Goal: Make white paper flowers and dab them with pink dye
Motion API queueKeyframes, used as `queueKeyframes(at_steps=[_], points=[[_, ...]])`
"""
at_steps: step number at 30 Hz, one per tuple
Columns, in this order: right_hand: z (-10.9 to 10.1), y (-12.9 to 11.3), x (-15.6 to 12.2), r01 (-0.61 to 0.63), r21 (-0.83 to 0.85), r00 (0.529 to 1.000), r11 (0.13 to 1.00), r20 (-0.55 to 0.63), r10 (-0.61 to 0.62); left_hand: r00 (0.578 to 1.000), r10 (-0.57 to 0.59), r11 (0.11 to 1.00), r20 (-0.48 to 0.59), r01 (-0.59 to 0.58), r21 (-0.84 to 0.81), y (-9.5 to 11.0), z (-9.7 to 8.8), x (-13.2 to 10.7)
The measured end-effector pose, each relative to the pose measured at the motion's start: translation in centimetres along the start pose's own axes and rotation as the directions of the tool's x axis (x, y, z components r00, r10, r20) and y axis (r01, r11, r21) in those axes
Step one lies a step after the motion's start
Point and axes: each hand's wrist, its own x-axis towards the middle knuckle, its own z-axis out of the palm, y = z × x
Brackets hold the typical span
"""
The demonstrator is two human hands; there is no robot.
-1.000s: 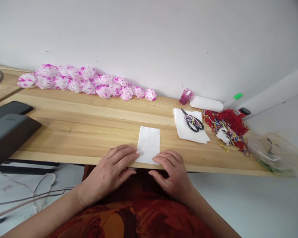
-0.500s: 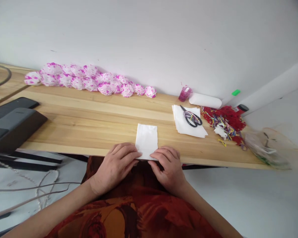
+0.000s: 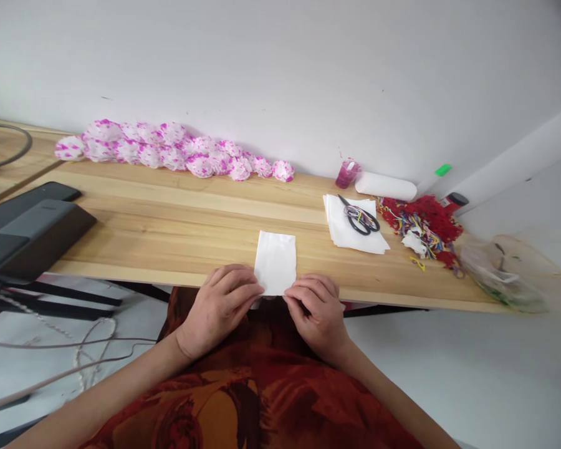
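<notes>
A white folded paper sheet (image 3: 275, 262) lies at the front edge of the wooden table (image 3: 168, 231). My left hand (image 3: 219, 308) pinches its near left corner, fingers closed on the paper's edge. My right hand (image 3: 318, 308) pinches the near right corner in the same way. Both hands sit at the table's edge, above my red and orange patterned lap. The paper's near edge is hidden under my fingertips.
A row of pink-and-white paper flowers (image 3: 168, 149) lines the wall. Black scissors (image 3: 359, 218) rest on a stack of white sheets (image 3: 353, 234). Nearby are a pink cup (image 3: 347, 173), a white roll (image 3: 386, 186), red scraps with coloured bands (image 3: 425, 227), and a plastic bag (image 3: 505, 271). A dark device (image 3: 28, 231) sits left.
My fingers have drawn in from lying flat on the paper to pinching its near corners. The view has shifted slightly, and the paper's near edge now sits at the table edge.
</notes>
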Motion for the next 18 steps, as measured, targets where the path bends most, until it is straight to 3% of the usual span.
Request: queueKeyframes(at_steps=[18], points=[[0.45, 0.58, -0.44, 0.063, -0.025, 0.997, 0.998, -0.034, -0.064, 0.998, 0.038, 0.999, -0.043, -0.036, 0.039, -0.45, 0.13, -0.43]])
